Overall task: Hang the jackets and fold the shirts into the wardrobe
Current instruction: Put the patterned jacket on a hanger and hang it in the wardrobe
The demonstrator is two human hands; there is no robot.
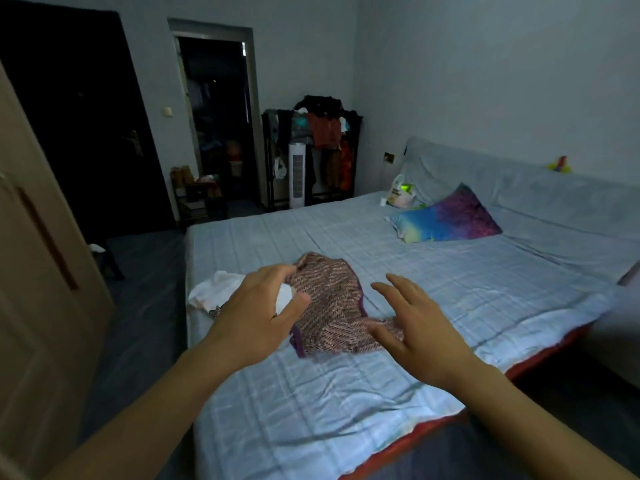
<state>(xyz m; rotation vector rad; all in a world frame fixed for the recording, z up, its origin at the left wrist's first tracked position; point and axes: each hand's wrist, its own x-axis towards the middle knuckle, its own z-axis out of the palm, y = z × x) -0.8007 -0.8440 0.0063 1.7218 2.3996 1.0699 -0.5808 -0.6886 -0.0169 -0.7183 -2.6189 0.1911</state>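
A crumpled purple-and-pink patterned shirt (330,303) lies on the bed (433,278) near its left edge. A white garment (216,289) lies just left of it, partly hidden by my left hand. My left hand (258,317) hovers over the shirt's left side, fingers spread and curled, with nothing in it. My right hand (419,323) is open, fingers apart, over the shirt's lower right end. The tan wardrobe door (41,271) stands at the far left.
A colourful pillow (446,220) and a plastic bag (401,194) lie near the bed's head. A rack of hanging clothes (322,140) and a white tower fan (296,174) stand at the back wall. Dark floor (145,289) runs between wardrobe and bed.
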